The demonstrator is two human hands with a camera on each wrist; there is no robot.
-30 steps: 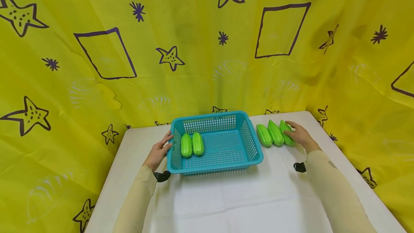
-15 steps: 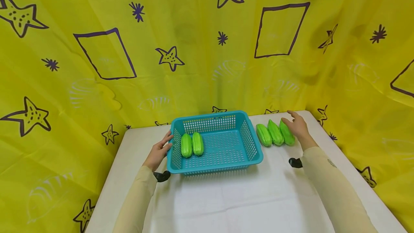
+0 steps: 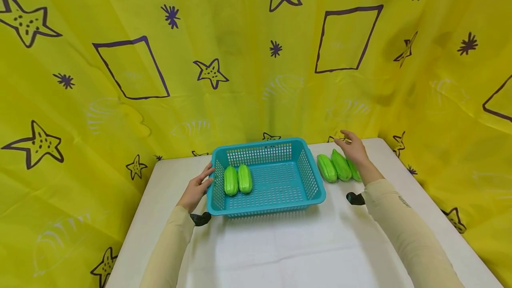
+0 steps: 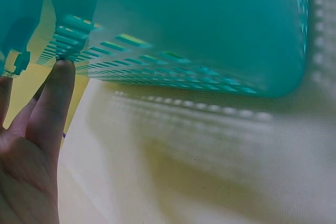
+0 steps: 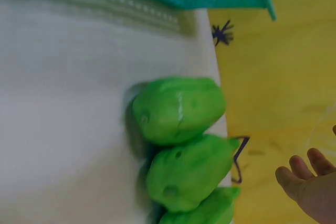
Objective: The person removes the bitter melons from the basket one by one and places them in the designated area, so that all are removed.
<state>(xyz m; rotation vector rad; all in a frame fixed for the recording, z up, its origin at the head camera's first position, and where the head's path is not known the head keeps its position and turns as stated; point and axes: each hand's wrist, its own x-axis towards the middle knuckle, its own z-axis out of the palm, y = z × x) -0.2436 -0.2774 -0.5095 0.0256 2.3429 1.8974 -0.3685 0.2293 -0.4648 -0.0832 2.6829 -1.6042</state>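
Observation:
In the head view, my left hand [image 3: 196, 190] rests against the left end of a teal plastic basket [image 3: 266, 210]. The left wrist view shows a straight finger [image 4: 55, 98] touching its slotted outer wall. Two glossy green, papaya-shaped fruits [image 3: 238, 179] lie side by side at the basket's left. To its right, on the table, three more stand in a row: a left one [image 3: 326, 168], a middle one [image 3: 341, 166] and a right one [image 3: 354, 171] partly hidden by my right hand [image 3: 356, 149]. That hand hovers above the row with loosely spread fingers, holding nothing.
A white-covered table [image 3: 276, 248] extends toward me in front of the basket. Yellow patterned curtains [image 3: 240, 114] enclose its back and sides, close behind the basket and the fruits.
My right hand has come off the rightmost fruit, rising and moving left over the row. The fruits, the basket and my left hand stay where they were.

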